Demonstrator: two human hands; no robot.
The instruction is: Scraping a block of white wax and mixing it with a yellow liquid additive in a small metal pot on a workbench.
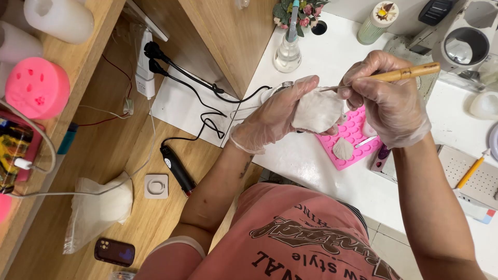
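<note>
A gloved left hand [272,116] is cupping a white shell-shaped cast [317,110] above the white table's [311,161] near edge, fingers curled closed around it. The right hand [386,101] is pinching a bamboo-handled tool [399,75], its long axis lying crosswise, tip pointing left onto the cast's upper rim. Just below, a pink silicone mould [358,136] is carrying a smaller shell [343,149]; a glass bottle [287,52] is standing toward the far edge.
</note>
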